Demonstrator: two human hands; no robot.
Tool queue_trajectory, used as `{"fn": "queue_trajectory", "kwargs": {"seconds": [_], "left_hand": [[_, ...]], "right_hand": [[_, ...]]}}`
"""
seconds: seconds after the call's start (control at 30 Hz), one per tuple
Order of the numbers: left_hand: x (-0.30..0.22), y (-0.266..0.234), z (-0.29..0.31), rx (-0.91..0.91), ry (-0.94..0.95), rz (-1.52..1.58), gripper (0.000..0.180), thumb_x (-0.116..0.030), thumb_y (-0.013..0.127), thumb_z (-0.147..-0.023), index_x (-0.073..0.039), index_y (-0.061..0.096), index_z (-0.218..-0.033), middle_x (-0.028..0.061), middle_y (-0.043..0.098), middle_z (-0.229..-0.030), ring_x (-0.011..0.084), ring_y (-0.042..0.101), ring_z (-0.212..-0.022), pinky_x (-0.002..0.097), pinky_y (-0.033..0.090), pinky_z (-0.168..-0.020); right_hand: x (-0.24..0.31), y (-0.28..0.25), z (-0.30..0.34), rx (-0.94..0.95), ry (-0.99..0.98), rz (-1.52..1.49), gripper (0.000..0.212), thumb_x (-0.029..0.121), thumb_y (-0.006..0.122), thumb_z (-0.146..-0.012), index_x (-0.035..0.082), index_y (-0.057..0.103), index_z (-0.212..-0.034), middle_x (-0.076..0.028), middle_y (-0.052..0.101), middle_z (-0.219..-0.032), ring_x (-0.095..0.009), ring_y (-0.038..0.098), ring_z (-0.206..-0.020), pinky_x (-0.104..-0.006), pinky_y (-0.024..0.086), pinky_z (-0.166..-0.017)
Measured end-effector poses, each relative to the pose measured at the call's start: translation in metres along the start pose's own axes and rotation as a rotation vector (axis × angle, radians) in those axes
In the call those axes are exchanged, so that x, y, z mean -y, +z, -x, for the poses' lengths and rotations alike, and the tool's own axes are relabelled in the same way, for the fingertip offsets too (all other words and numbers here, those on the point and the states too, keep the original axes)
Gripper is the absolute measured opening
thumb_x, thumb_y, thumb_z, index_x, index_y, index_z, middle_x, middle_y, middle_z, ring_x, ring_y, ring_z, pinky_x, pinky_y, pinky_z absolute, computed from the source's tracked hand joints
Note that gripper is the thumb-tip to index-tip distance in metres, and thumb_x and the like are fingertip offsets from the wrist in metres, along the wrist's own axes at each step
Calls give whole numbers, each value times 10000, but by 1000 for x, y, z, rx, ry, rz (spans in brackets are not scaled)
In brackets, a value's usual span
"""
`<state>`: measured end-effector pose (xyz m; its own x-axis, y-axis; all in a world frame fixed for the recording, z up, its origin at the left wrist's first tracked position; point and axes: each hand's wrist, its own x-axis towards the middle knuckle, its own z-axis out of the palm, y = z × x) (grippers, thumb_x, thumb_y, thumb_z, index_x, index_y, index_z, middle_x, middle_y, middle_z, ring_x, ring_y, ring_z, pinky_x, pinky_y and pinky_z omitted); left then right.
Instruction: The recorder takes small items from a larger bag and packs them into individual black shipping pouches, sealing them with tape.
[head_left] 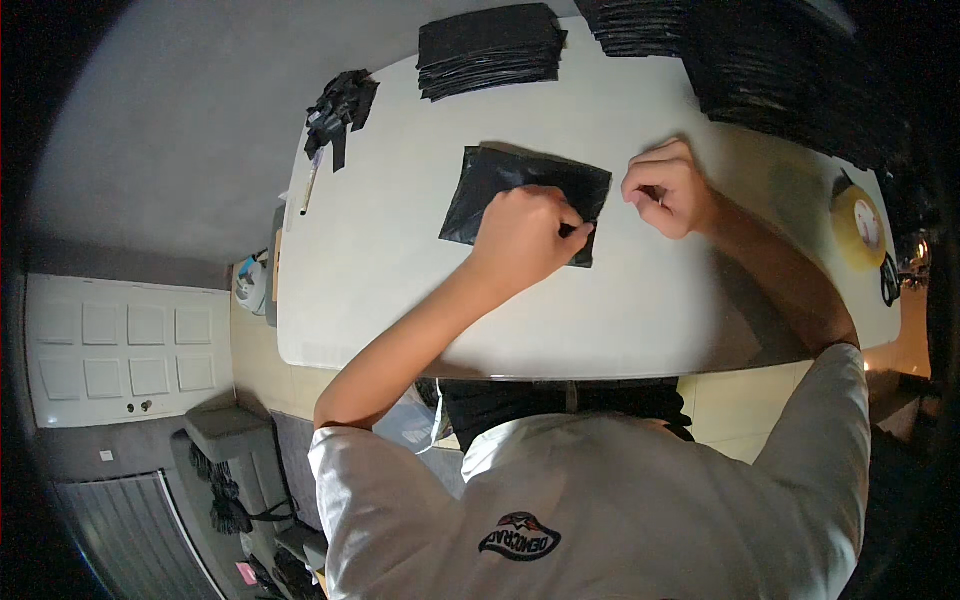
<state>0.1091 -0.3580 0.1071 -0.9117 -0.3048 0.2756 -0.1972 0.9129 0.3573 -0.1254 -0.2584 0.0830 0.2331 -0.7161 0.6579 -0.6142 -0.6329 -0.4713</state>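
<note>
A flat black plastic packet [520, 170] lies slightly askew on the white table [390, 270]. My left hand [530, 230] rests on it with the fingers curled, thumb and forefinger closed at its right edge. Just right of the packet, and apart from it, my right hand [668, 188] is curled closed over the table. Whatever is inside those right fingers, if anything, is hidden; a small pale spot shows near the fingertips.
Stacked black packets [490, 55] sit at the far edge, with larger black stacks [780, 80] at far right. A tape roll [858, 228] and black-handled scissors [888, 280] lie at right. Crumpled black strips [340, 105] and a pen [311, 182] lie at left.
</note>
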Motion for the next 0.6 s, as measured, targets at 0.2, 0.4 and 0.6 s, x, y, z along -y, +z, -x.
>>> {"fn": "queue_trajectory", "kwargs": {"seconds": [0.2, 0.4, 0.6], "left_hand": [[-5, -16, 2, -120, -211, 346, 84, -95, 820, -806, -25, 795, -843, 117, 745, -808, 188, 683, -654, 300, 512, -592], [-9, -33, 15, -338, -131, 336, 59, -47, 815, -819, -5, 786, -849, 103, 747, -827, 176, 704, -757, 281, 538, -677], [-19, -38, 28, -389, 96, 135, 114, -90, 824, -822, -17, 765, -888, 117, 727, -930, 267, 721, -807, 343, 575, -708]], "right_hand": [[3, -4, 3, 58, -92, 61, 57, -22, 606, -679, 8, 609, -727, -109, 608, -675, -247, 597, -541, -345, 451, -508], [45, 35, -8, 29, -324, 247, 213, -5, 664, -694, -31, 634, -903, -156, 660, -970, -306, 667, -870, -405, 560, -751], [68, 42, -7, 285, -122, 314, 263, -15, 602, -788, -59, 654, -1042, -173, 622, -1016, -351, 630, -1069, -400, 544, -924]]}}
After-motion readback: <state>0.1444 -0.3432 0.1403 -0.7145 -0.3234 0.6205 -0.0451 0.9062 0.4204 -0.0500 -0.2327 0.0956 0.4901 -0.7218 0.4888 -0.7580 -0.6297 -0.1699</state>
